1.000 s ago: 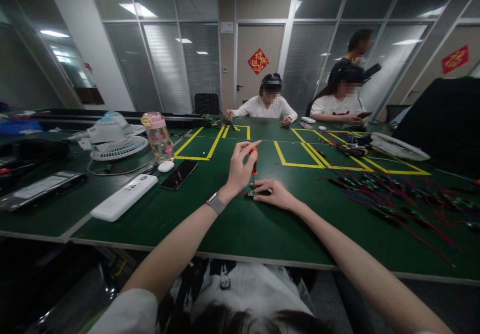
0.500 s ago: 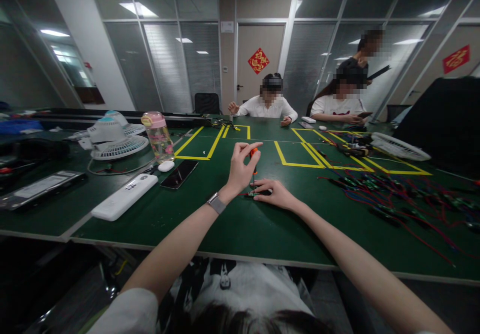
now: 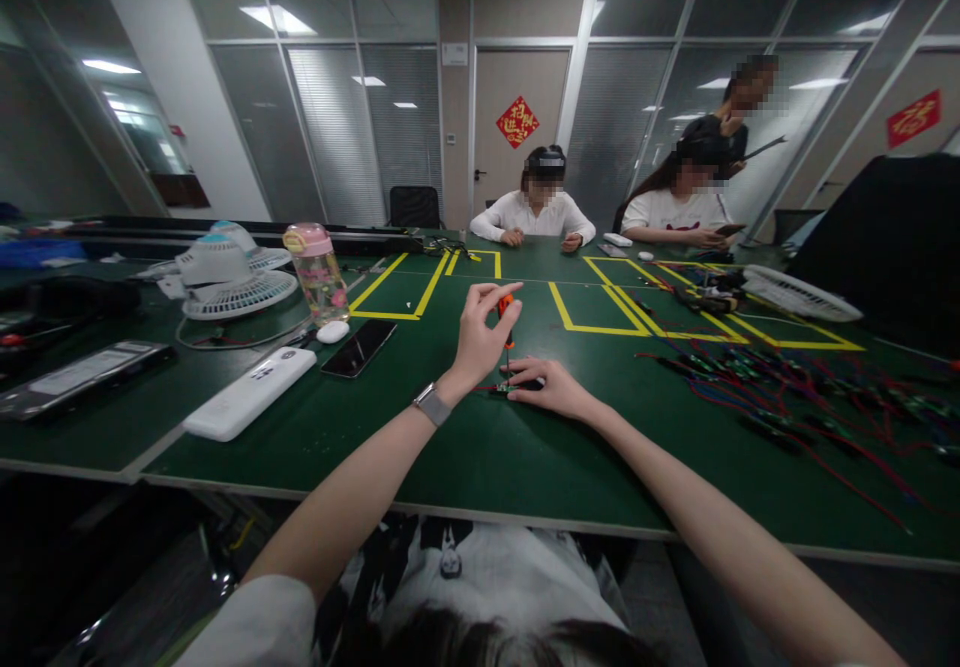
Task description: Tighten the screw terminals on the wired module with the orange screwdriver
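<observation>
My left hand (image 3: 480, 335) is closed on the orange handle of a screwdriver (image 3: 508, 319), which stands upright. Its thin shaft runs down to a small green circuit board (image 3: 502, 387) on the table, with a red wire coming out on the left side. My right hand (image 3: 546, 388) rests low on the table, its thumb and fingers closed around the right part of the board. A dark piece shows under those fingers; its kind is hidden. The screwdriver's exact point of contact is too small to make out.
The green table (image 3: 450, 467) bears a phone (image 3: 359, 347), a white power bank (image 3: 251, 393), a water bottle (image 3: 318, 275) and a fan (image 3: 238, 282) to the left. Tangled boards with red wires (image 3: 825, 387) lie at right. Two people sit across; another stands behind.
My hands and the screwdriver have barely moved. Across the table, a seated person's raised hand has come down to the tabletop. The standing person has shifted slightly right.
</observation>
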Demonstrator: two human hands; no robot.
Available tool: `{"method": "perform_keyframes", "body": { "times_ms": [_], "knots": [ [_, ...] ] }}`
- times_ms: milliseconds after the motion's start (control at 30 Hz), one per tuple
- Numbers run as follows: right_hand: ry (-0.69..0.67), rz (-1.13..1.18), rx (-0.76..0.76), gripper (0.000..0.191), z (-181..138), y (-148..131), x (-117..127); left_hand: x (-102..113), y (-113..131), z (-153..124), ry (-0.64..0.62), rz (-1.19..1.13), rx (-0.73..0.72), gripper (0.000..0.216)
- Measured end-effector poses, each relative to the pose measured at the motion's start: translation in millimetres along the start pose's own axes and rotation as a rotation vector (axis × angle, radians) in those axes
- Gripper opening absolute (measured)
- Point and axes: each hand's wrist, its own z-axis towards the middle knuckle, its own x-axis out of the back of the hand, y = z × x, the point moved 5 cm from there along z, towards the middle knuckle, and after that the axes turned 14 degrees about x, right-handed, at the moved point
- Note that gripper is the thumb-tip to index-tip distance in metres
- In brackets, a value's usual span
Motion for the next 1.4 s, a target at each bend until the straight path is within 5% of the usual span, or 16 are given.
{"method": "perform_keyframes", "body": {
  "times_ms": [200, 433, 633, 967, 1200, 1400],
  "knots": [
    [-0.017, -0.011, 0.0, 0.021, 0.5, -2.1, 0.7, -4.8, -3.8, 0.3, -0.096, -0.102, 0.02, 0.034],
    [-0.014, -0.019, -0.002, 0.021, 0.4, -2.4, 1.1, -0.4, 1.8, -0.9, 0.002, 0.021, -0.012, 0.027],
    [-0.02, -0.023, 0.001, 0.022, 0.5, -2.6, 1.1, -6.2, -4.3, 1.2, -0.12, -0.088, 0.026, 0.036],
    [-0.016, -0.014, -0.006, 0.023, 0.4, -0.6, 0.0, 0.9, -2.7, 0.6, 0.051, 0.042, 0.023, 0.025],
    [-0.012, -0.015, 0.0, 0.022, -0.1, -1.5, 0.9, -5.1, -7.6, 1.2, -0.079, -0.112, 0.035, 0.036],
    [-0.017, -0.008, -0.011, 0.022, -0.2, -0.2, 0.1, -1.8, -0.5, -0.6, -0.018, -0.044, 0.023, 0.025]
  ]
}}
